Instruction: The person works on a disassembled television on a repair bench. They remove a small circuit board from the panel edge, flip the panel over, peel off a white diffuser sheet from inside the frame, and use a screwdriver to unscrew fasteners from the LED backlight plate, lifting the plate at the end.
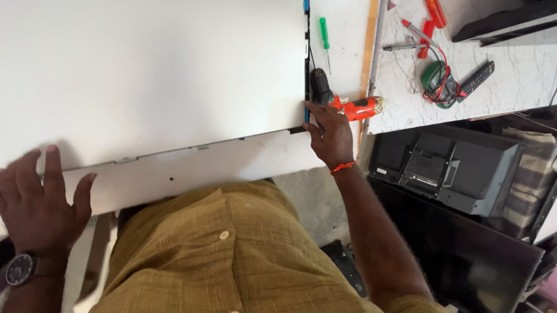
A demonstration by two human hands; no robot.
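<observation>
We find the left hand spread flat on the white panel's near edge, the right hand pinching its corner. On the desk, the drill beside could be knocked; uneven lifting risks cracking.

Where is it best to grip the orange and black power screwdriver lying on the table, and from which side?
Grip the power screwdriver around its black body, coming from above on the near side: it lies flat beside the white panel's corner, and the right hand is already next to it.
</observation>
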